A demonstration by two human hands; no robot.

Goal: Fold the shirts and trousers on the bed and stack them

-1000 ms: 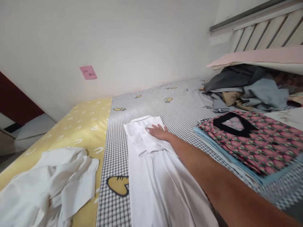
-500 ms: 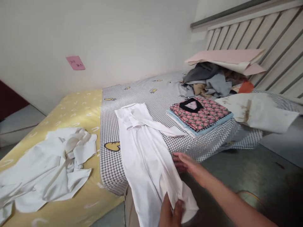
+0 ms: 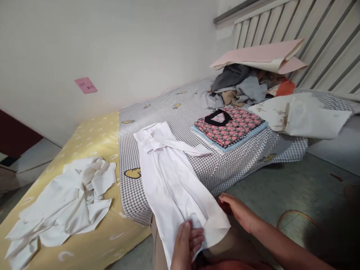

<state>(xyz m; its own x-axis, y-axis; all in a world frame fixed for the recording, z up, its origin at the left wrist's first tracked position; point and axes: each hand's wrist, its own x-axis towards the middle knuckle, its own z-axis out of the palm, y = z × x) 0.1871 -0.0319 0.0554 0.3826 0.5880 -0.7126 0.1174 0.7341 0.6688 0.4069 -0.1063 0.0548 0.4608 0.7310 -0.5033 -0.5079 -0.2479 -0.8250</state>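
Note:
A long white shirt [image 3: 168, 176] lies folded lengthwise on the checked sheet [image 3: 197, 112], its lower end hanging off the bed edge. My left hand [image 3: 187, 243] rests on that lower end near the hem, fingers curled against the cloth. My right hand [image 3: 239, 210] is at the shirt's right edge, fingers bent under the fabric. A sleeve of the shirt lies across to the right.
A crumpled white garment [image 3: 64, 202] lies on the yellow sheet [image 3: 92, 138] at left. A folded pink patterned garment [image 3: 230, 127] sits on a blue one. Further back is a heap of clothes [image 3: 242, 88] under pink boards [image 3: 261, 56]. Grey floor [image 3: 295, 187] at right.
My right hand left the collar area and came down to the shirt's lower right edge. My left hand came into view on the hem. The view pulled back from the bed.

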